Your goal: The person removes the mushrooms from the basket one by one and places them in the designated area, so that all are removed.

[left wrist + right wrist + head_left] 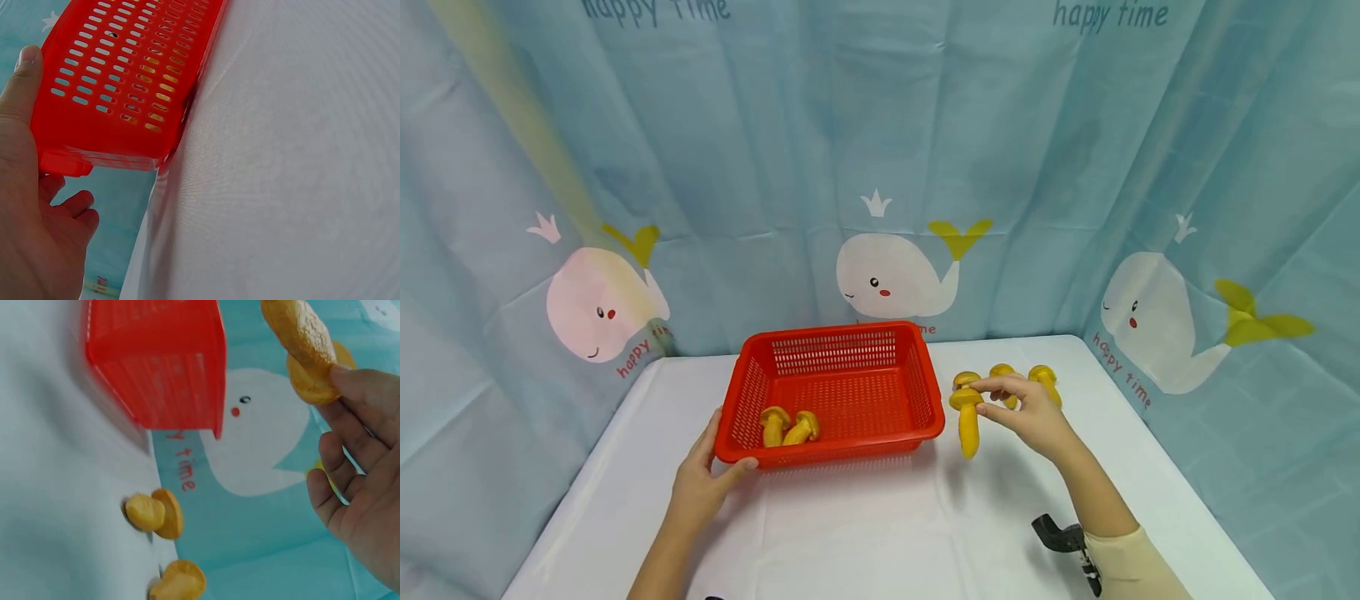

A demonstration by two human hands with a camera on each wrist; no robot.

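Observation:
My left hand (698, 483) grips the front left corner of a red plastic basket (831, 452), thumb at the rim. The left wrist view shows that hand's thumb against the slotted basket wall (106, 134) and its other fingers bent below the rim. Two yellow mushrooms (801, 427) lie inside the basket at its front left. To the right of the basket, my right hand (1026, 410) pinches another yellow mushroom (969, 429) just under its cap, stem pointing down, held above the table. The right wrist view shows this mushroom (303, 334) between thumb and fingers.
Beyond the right hand, more yellow mushrooms (1043, 377) stand or lie on the white table (850, 533), partly covered by the hand. A blue whale-print curtain (1030, 167) rises behind and at both sides. A black strap piece (1057, 534) sits at the right wrist.

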